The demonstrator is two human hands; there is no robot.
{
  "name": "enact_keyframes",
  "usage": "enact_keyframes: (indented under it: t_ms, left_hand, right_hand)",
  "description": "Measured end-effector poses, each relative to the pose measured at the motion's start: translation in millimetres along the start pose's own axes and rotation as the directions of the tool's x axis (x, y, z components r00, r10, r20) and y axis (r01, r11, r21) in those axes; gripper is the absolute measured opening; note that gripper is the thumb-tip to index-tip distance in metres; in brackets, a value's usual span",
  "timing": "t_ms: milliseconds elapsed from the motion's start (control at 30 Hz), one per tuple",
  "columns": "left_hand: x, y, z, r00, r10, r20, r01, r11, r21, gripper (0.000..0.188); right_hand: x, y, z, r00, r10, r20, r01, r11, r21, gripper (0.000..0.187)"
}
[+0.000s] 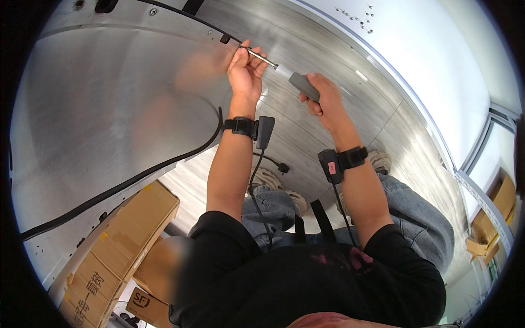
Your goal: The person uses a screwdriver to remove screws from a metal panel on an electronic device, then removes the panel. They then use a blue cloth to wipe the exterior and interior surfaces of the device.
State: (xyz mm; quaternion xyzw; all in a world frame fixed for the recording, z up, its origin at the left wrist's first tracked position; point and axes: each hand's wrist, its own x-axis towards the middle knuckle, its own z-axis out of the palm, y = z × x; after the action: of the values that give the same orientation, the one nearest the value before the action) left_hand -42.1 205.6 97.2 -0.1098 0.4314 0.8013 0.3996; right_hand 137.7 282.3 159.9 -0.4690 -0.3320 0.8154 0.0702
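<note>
Up in the top centre of the frame, a handheld screwdriver [303,86] with a grey handle and a pale collar slants from the middle right toward the upper left. The person's right hand [326,101] is closed around the grey handle, fingers wrapped on its underside. Its slim metal shaft [262,58] runs across to the left hand [246,79], which is turned palm up, the curled fingers gathered about the far end of the shaft. Whether those fingers actually pinch it or only steady it, I cannot tell, and the very tip is too small to make out.

That hand sits right beside the dark-edged rim of a large brushed sheet-metal panel [120,93], which fills the upper left and mirrors the hand in a soft blur. A bolt [153,11] shows near the panel's upper edge, and a black rubber strip [109,192] curves across its lower part.

Both wrists carry black strapped devices, one at the centre [266,132] and one right of centre [330,165], each trailing a thin cable downward. A long cardboard carton [117,254] leans at the lower left, with a smaller brown box [147,307] next to it. Wood-look flooring [350,87] spreads beneath the hands; the wearer's black T-shirt [306,279] and blue jeans [421,218] take up the lower middle and lower right.
</note>
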Motion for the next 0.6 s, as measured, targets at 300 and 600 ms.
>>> enact_keyframes:
  t_ms: [300, 600]
  left_hand:
    - [-4.3, 2.6, 1.0, 1.000, -0.013, 0.026, 0.010, 0.995, 0.099, 0.026]
    - [0.1, 0.4, 0.0, 0.999, -0.009, -0.049, 0.016, 0.990, 0.142, 0.021]
  right_hand:
    - [3.2, -3.0, 5.3, 0.852, -0.523, 0.027, 0.444, 0.694, -0.566, 0.025]
    - [2.2, -3.5, -7.7, 1.000, 0.006, 0.028, -0.006, 1.000, -0.002, 0.037]
